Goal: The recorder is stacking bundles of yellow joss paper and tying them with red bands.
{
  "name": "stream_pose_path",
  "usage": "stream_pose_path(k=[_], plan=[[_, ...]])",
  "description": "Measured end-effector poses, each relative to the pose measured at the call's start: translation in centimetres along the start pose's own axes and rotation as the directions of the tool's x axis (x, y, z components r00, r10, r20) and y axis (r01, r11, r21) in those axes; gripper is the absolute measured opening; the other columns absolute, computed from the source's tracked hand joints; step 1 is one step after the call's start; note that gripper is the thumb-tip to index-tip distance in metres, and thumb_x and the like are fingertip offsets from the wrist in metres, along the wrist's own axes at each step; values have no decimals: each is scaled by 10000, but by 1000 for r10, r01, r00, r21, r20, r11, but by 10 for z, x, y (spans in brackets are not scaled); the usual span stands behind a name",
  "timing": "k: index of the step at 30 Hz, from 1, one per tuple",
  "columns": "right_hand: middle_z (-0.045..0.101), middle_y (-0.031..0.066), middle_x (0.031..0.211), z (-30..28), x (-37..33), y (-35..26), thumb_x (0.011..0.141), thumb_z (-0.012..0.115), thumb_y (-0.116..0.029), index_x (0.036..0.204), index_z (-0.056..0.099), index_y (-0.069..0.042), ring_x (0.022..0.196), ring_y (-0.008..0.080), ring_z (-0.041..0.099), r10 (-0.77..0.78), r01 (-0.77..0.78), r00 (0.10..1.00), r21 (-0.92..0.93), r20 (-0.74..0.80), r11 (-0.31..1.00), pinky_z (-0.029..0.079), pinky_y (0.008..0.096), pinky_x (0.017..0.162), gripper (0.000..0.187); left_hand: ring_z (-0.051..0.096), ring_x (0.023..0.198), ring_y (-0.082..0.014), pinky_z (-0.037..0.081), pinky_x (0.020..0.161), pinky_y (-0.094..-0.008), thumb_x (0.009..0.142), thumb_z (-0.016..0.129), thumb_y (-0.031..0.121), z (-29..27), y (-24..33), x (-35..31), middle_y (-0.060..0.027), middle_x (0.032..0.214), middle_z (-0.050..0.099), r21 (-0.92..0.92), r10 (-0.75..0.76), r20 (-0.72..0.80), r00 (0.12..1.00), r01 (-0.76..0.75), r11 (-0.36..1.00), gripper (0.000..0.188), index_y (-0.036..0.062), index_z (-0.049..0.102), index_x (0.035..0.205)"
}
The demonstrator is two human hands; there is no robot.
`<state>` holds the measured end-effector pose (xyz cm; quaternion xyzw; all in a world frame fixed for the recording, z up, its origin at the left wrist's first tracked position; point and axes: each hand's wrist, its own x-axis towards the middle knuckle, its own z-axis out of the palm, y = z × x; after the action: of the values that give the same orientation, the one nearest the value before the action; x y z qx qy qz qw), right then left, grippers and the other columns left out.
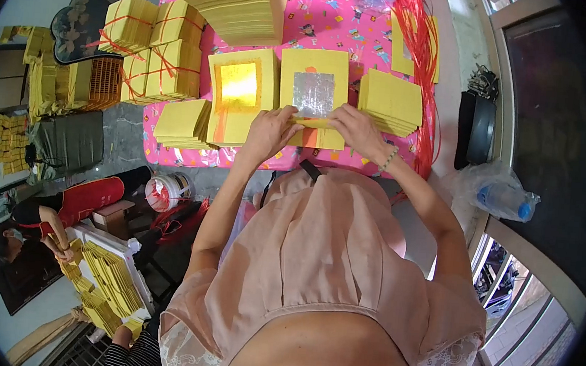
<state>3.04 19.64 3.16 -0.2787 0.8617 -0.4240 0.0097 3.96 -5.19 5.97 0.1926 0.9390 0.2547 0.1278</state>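
A yellow paper sheet (316, 65) with a silver foil square lies before me on a pink patterned tablecloth (313, 28). Its near part is turned up into a narrow roll or fold. My left hand (268, 135) pinches the left end of that fold, and my right hand (359, 131) grips the right end. Beneath it, another yellow surface with an orange mark shows. Close on the left is a yellow paper pile (270, 66) topped by a gold foil square. Folded yellow papers (183, 124) lie in a stack beyond my left hand, and another folded stack (390, 102) sits by my right.
Tied yellow bundles (174, 68) stand at the left and a tall paper stack (242, 11) at the back. Red strands (423, 62) hang along the right edge. A plastic bottle (504, 200) lies at far right. Other people work at a white table (136, 267), lower left.
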Motion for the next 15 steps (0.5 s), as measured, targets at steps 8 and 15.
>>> stream_pose_path(k=[8,15], plan=[[625,139,835,-23,71,36,910,608,-162,890,594,-7,795,305,631,143,-134,981,78,-129,988,483,404,709,157,340,1307,-443,328,1063,-515,801,726,225,20,17,8,-212,1411,365,93,203,-522,828,-181,979,650,74,454,1372],[648,145,887,-17,113,83,900,619,-187,909,606,-5,830,320,633,211,-206,972,54,-101,977,484,415,732,182,238,1369,-464,257,1104,-535,790,703,428,37,15,36,-238,1495,267,159,186,-321,929,-140,977,804,163,363,1468]])
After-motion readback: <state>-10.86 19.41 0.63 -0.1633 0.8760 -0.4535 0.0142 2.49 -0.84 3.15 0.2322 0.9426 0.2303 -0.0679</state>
